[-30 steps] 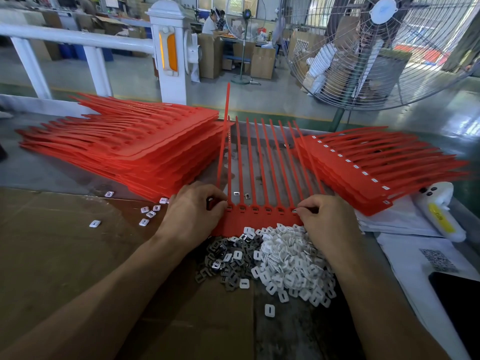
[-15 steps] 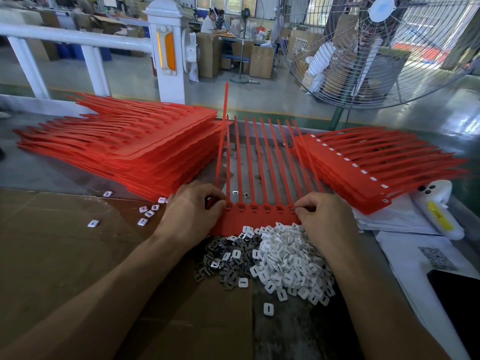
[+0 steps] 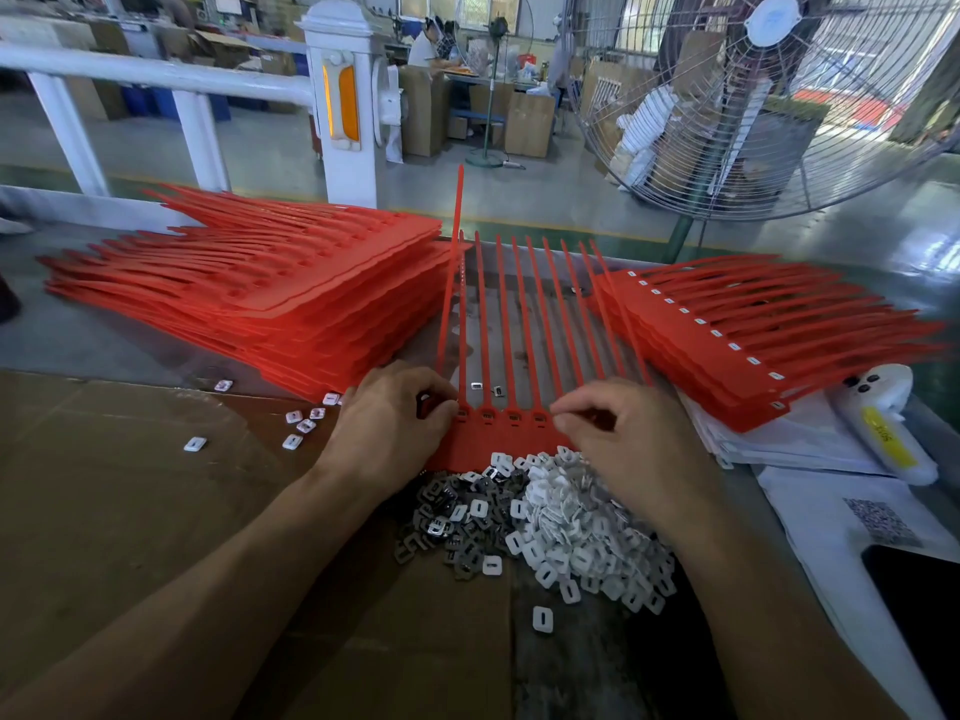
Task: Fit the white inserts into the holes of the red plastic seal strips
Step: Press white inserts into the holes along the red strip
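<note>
1. Nearest the viewer, at 6 o'clock on the bench, lies a loose heap of small white rectangular plastic inserts [image 3: 576,517], each with a slot in the middle. Judged light, rigid and prone to scatter; best taken one at a time by the edges between thumb and fingertip. Grey metal clips [image 3: 441,522] are mixed into the heap's 9 o'clock side.

2. Just beyond the heap, the red plastic comb-shaped seal strip sheet [image 3: 498,439] lies flat, its head band toward the person and its thin tails running to 12 o'clock. The tails look whippy, one standing up; the band looks stiffer and is the place to hold it down.

3. The left hand [image 3: 387,423] rests on the band's 9 o'clock end, fingers curled and pressing at the first hole. The right hand [image 3: 631,439] sits at the 3 o'clock end, thumb and forefinger pinched together; whether they grasp an insert cannot be told.

4. Hidden: the band's right holes lie under the right hand; the visible holes are too small to judge filled or empty.

5. Further out, a tall stack of red strip sheets [image 3: 270,293] at 10 o'clock, and a lower red stack showing white inserts [image 3: 753,345] at 2 o'clock.
</note>
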Demonstrator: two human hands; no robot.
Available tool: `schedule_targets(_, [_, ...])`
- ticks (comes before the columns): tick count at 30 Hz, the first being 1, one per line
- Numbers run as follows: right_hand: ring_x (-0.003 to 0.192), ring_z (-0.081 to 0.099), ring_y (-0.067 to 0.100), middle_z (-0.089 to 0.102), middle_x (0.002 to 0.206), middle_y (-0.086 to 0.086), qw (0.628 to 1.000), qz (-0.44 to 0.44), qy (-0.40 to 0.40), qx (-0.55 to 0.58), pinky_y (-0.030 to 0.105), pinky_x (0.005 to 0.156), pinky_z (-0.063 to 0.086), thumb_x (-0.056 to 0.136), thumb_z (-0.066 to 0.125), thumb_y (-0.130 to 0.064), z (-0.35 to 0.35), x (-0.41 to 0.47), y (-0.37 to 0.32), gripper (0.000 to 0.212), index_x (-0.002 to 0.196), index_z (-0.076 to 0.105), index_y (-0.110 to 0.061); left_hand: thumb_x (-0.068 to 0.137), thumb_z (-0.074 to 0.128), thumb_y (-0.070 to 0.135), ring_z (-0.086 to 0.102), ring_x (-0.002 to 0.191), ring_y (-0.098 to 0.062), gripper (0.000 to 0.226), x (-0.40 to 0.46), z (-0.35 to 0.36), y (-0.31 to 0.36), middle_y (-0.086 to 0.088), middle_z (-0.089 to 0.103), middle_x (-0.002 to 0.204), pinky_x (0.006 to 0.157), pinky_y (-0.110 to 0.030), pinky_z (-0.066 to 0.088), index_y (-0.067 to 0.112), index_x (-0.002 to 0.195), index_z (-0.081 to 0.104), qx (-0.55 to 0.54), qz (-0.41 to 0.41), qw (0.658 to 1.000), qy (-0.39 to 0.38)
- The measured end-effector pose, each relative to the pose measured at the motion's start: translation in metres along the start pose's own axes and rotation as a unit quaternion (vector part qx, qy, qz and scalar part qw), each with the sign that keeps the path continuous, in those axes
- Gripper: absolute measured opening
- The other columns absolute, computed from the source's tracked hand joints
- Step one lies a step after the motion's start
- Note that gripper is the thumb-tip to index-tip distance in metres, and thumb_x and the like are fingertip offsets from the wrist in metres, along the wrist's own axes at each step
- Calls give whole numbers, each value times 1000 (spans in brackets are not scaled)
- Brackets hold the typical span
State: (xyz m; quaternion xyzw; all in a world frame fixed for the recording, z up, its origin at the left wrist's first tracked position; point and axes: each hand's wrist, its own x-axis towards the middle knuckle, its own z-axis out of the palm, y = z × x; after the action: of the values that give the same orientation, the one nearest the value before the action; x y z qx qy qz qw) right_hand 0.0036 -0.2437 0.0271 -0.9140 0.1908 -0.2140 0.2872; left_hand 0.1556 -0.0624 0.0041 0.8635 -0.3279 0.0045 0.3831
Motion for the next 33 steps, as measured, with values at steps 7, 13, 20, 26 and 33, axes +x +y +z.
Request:
schedule_targets(7, [96, 58, -1, 63, 95, -19, 979, -121, -159, -32, 26, 85, 48, 90, 76, -39, 15, -11, -32, 7, 94, 77, -34, 93, 67, 36, 56, 109, -15, 10, 0, 0, 0, 11, 61, 109, 102, -49, 44, 35, 102, 72, 5, 3, 1000, 4])
schedule_targets(13, [95, 54, 3, 60, 96, -18, 978, -141, -117, -99, 31, 88, 47, 93, 73, -38, 29, -13, -35, 5, 95, 74, -33, 93, 67, 36, 55, 108, -13, 9, -1, 0, -1, 12, 61, 107, 102, -49, 44, 36, 101, 72, 7, 5, 1000, 8])
schedule_targets(20, [90, 59, -3, 65, 88, -20, 985, -122, -119, -41, 16, 78, 46, 95, 70, -28, 22, -15, -35, 7, 90, 69, -33, 93, 66, 36, 54, 110, -15, 9, 0, 1, 0, 12, 60, 108, 103, -50, 44, 36, 101, 72, 7, 4, 1000, 5])
schedule_targets(26, [71, 65, 0, 67, 87, -20, 992, -53, -64, 94, 10, 60, 49, 95, 71, -14, 13, -13, -32, 19, 89, 67, -32, 94, 67, 36, 55, 109, -14, 9, 0, 1, -1, 12, 61, 106, 102, -49, 44, 36, 101, 72, 7, 5, 1000, 7])
schedule_targets(33, [73, 68, 0, 71, 83, -21, 982, 70, 55, 166, 14, 60, 52, 92, 72, -18, 1, -4, -7, 17, 84, 72, -33, 94, 67, 36, 54, 110, -13, 9, 0, 1, -1, 12, 61, 108, 104, -48, 43, 36, 101, 72, 4, 5, 1000, 2])
